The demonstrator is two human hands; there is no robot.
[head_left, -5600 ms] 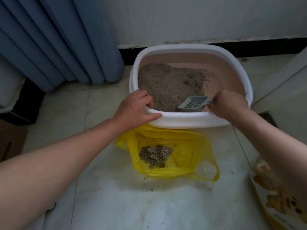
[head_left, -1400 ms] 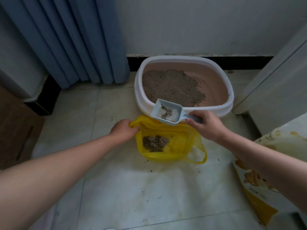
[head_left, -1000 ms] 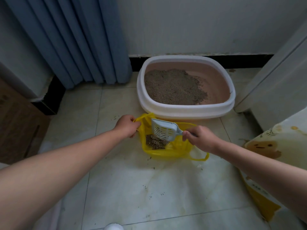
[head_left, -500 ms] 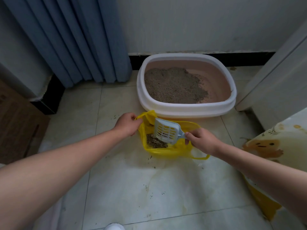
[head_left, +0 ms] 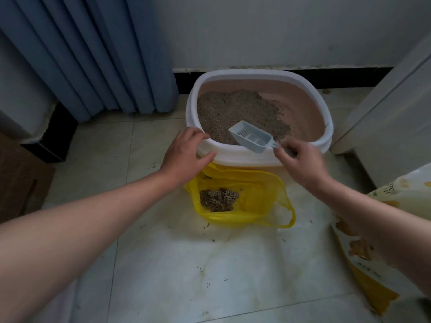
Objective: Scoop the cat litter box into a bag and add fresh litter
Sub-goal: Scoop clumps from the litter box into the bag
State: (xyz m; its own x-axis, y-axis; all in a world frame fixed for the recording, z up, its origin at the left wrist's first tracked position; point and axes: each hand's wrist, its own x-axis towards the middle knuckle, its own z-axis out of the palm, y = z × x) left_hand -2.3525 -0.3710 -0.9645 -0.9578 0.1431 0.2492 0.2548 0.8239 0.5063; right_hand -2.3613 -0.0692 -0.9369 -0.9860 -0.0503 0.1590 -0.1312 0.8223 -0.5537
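Gripping the near white rim of the litter box [head_left: 257, 74] at 11 o'clock: left hand [head_left: 186, 153], thumb and fingers wrapped over it. Pinching the handle of the grey scoop [head_left: 250, 139] at 1 o'clock: right hand [head_left: 300, 163], scoop head slanted over the near edge onto grey litter [head_left: 235, 110]. Lying open on the floor tiles [head_left: 163, 264] just below the box: yellow bag [head_left: 256, 197], clumps [head_left: 218, 199] inside. Leaning at 4 o'clock: printed litter sack [head_left: 363, 271].
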